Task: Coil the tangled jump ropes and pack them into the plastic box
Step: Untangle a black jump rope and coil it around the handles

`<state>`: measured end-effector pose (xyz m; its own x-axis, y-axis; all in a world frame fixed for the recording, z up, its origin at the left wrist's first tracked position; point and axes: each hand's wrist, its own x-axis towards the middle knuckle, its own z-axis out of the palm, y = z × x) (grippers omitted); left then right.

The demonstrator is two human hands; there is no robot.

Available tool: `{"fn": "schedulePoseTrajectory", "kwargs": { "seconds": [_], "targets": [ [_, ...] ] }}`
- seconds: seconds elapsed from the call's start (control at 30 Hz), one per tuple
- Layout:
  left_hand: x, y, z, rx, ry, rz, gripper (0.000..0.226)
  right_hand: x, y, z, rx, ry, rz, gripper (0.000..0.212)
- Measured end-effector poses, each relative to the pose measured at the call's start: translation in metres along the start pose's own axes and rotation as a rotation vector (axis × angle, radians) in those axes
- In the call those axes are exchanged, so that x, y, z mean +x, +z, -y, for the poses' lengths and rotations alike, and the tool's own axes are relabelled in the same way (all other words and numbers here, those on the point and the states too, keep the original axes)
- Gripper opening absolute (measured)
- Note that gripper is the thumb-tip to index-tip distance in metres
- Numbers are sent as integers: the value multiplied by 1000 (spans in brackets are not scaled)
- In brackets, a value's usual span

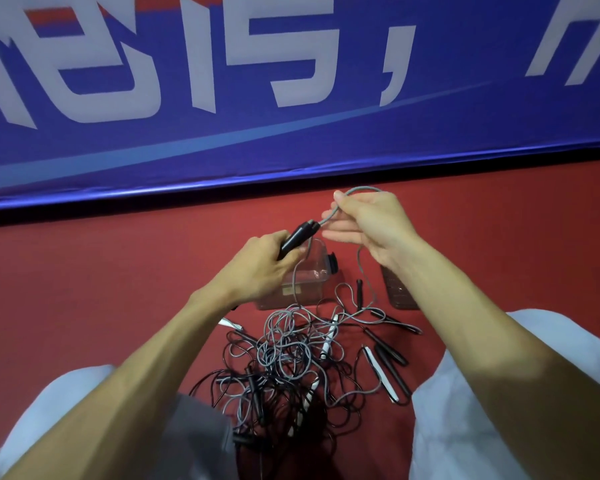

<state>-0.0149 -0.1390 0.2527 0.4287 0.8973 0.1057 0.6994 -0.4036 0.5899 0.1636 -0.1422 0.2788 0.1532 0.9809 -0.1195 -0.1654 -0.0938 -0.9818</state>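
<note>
My left hand (260,268) grips a black jump-rope handle (297,237), held up above the clear plastic box (312,282). A grey rope (359,190) runs out of that handle and loops up through my right hand (368,223), which pinches it between thumb and forefinger. From there the rope drops down to the tangled pile of grey and black ropes (291,355) on the red floor between my knees. Loose black and white handles (387,372) lie to the right of the pile. My left hand partly hides the box.
A dark flat lid-like object (395,292) lies on the floor right of the box, partly under my right forearm. A blue banner with white characters (257,98) hangs along the far edge of the floor. My knees (534,393) flank the pile.
</note>
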Motion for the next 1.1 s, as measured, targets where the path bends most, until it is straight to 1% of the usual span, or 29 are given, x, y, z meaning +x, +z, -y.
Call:
{"fn": "schedulePoseTrajectory", "kwargs": {
  "seconds": [0.07,0.1,0.13,0.2,0.23,0.27,0.3,0.33,0.4,0.43,0.47,0.57,0.63,0.7,0.73,0.8,0.83,0.9,0.93,1.03,1.1],
  "targets": [
    [0,0,1,84,-35,-56,29,-6,0,0,-377,-1,25,38],
    [0,0,2,130,-58,-79,30,-8,1,-1,-515,-48,8,44],
    [-1,-2,1,197,-76,-103,30,-9,2,-1,-585,-133,-32,46],
    [-3,-4,-1,357,-73,-156,24,-9,5,-2,-626,-389,-133,42],
    [-4,-6,-2,425,-49,-180,19,-6,6,-3,-653,-503,-154,37],
    [-4,-6,-3,469,-25,-195,15,-4,6,-3,-709,-563,-130,33],
    [-5,-6,-4,491,-5,-206,13,-2,6,-5,-782,-567,-64,32],
    [-5,-6,-4,499,5,-212,11,0,6,-8,-843,-524,16,36],
    [-6,-7,-4,506,2,-223,9,2,4,-14,-885,-374,141,55],
    [-6,-8,-3,512,-4,-225,8,2,4,-15,-880,-309,187,62],
    [-6,-9,-2,520,-9,-223,9,2,3,-15,-855,-262,234,64],
    [-7,-10,-1,529,-15,-203,11,4,1,-15,-752,-245,314,55],
    [-7,-8,-2,489,-24,-188,12,2,1,-13,-617,-222,349,44],
    [-7,-6,-3,409,-42,-170,12,-2,3,-12,-433,-179,397,34],
    [-6,-5,-2,365,-49,-158,17,-3,4,-12,-380,-171,417,32],
    [-5,-6,1,229,-56,-81,30,-4,5,-13,-345,-177,437,29],
    [-4,-6,2,115,-58,-28,34,-4,6,-12,-340,-185,439,29],
    [-5,-4,-1,-104,-71,46,37,-4,5,-11,-319,-203,431,35],
    [-5,-3,-3,-162,-78,61,39,-4,5,-10,-299,-208,428,38],
    [-6,1,-8,-242,-80,83,43,-5,4,-9,-243,-225,433,40],
    [-5,1,-9,-278,-59,90,38,-5,5,-9,-206,-247,403,43]
  ]
}}
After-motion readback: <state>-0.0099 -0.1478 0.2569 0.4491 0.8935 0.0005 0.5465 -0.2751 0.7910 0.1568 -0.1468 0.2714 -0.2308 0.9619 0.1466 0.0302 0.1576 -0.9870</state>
